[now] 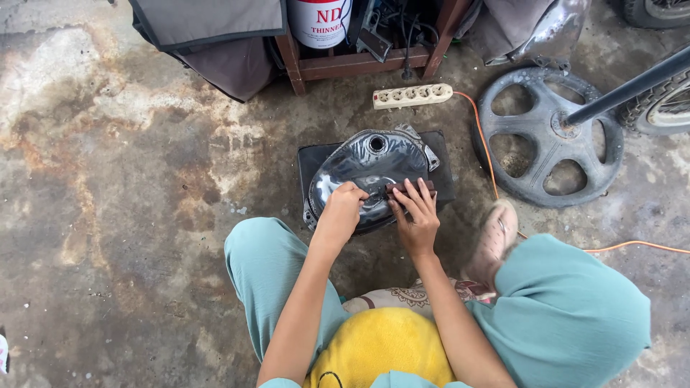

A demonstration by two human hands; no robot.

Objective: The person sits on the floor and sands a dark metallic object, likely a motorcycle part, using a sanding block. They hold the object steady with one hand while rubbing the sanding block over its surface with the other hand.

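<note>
A glossy black fuel tank [366,167] with a round filler hole lies on a dark mat [312,159] on the concrete floor. My left hand [343,205] rests curled on the tank's near edge, fingers closed on a small part there. Just to its right, my right hand [415,208] presses a dark reddish-brown block [410,186] flat against the tank's near right side. I sit on the ground behind the tank with teal-trousered knees spread to either side.
A white power strip [412,95] with an orange cable [489,162] lies beyond the tank. A grey cast wheel [548,136] lies to the right under a dark tube. A wooden stand [359,61] with a white can sits at the back.
</note>
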